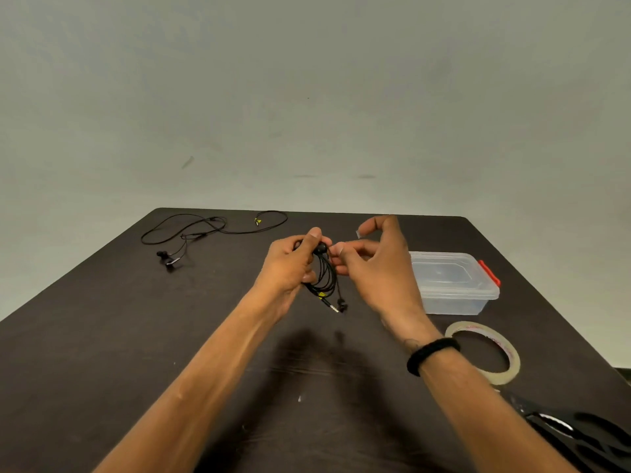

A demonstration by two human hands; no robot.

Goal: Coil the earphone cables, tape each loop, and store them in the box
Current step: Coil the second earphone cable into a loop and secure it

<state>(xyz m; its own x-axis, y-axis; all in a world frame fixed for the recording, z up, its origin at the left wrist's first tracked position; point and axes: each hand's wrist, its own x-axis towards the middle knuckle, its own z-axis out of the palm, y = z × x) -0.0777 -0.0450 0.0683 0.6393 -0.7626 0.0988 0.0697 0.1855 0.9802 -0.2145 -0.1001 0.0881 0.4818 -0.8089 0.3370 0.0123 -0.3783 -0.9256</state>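
Black-handled scissors (577,435) at near right corner of dark brown table (102,336). Beyond them, clear tape roll (512,365) lies flat, red print on core unreadable. Mid-table, left hand (290,268) grips coiled black earphone cable (324,274); right hand (372,264) pinches coil top. Clear lidded plastic box, red latch (454,285), just right. Far left: loose black earphones (205,230), yellow tag unreadable.

On the table (102,336): loose earphones (191,233) at ten o'clock, box (454,285) at two, tape roll (512,370) at four, nearer than the box.
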